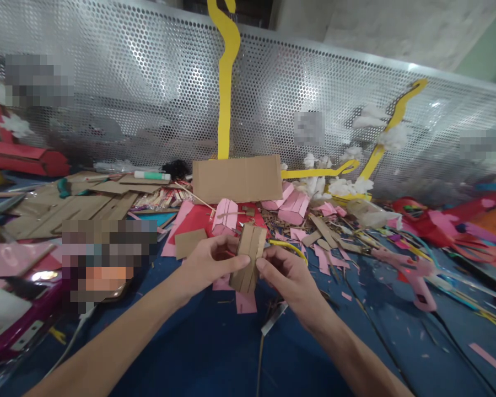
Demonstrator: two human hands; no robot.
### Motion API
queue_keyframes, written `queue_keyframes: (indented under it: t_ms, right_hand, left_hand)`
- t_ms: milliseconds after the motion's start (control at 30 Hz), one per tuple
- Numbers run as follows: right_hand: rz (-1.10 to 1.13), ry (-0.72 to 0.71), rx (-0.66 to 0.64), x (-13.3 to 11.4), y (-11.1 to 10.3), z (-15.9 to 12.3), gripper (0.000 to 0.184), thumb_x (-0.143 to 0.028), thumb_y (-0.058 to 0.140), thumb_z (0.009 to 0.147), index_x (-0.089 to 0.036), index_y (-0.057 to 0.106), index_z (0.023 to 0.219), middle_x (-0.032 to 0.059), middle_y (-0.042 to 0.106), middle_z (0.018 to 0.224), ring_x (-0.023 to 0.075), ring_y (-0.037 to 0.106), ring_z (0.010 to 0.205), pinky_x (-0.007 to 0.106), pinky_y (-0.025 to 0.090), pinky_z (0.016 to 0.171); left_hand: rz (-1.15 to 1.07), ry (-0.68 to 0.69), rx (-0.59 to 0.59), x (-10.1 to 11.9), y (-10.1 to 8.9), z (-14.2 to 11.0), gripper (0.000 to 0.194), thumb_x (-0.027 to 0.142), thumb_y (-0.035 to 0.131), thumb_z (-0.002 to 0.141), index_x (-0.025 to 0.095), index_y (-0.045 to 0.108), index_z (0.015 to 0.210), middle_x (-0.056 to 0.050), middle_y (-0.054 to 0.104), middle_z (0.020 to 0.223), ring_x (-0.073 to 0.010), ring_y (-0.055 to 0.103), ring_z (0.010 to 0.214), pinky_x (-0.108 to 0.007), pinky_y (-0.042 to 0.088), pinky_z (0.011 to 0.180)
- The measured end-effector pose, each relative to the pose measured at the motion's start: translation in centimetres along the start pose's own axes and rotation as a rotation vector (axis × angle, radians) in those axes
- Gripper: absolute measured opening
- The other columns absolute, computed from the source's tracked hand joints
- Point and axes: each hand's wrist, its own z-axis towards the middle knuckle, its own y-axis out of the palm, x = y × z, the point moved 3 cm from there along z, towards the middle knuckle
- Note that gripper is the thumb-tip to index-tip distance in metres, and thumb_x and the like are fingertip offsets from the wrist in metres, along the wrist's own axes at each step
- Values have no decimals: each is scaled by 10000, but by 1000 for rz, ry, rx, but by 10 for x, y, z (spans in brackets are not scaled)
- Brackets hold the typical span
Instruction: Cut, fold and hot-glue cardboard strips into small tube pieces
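A small piece of brown cardboard with dark lengthwise lines is held up between my two hands over the blue table. My left hand grips its left edge, thumb across the front and fingers behind. On the opposite side, my right hand pinches the right edge between thumb and fingers. Just beyond the hands lie a pink paper-covered piece and a red sheet. Pink paper scraps and a cutter-like blade are on the table below the cardboard.
A pink glue gun with a black cord lies at the right. A cardboard box with a tall yellow strip stands at the back, before a perforated metal panel. Cardboard sheets are piled at left, beside a purple case.
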Motion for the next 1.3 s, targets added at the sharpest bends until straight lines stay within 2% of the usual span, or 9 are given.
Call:
queue_keyframes:
  t_ms: [233,933,1133,1300]
  right_hand:
    - [-10,6,2,2,-2,0,363,-526,746,910,-178,650,876,-24,568,723,102,459,606,247,378,565]
    - [-18,9,-7,0,0,1,390,-565,742,894,-189,640,872,-13,603,720,120,518,616,262,419,590]
    - [-9,-3,-7,-3,2,1,388,-558,757,884,-186,646,859,-13,599,724,117,515,625,260,434,603]
    - [-11,-13,-4,-4,2,1,391,-560,758,882,-188,644,846,-18,595,723,115,507,620,261,456,616]
  left_hand:
    - [22,-13,11,1,-1,-1,386,439,872,804,176,739,1053,-66,766,1034,-202,704,891,-341,535,818]
    - [52,-1,13,0,-1,0,414,478,870,785,175,733,1032,-83,767,1028,-214,711,868,-341,539,793]
    - [9,-10,-7,-2,-1,0,385,458,879,786,176,720,994,-61,760,968,-204,710,850,-331,546,784]
    - [4,-27,37,-7,-2,2,424,474,893,758,177,715,1002,-54,745,952,-210,703,845,-344,553,786]
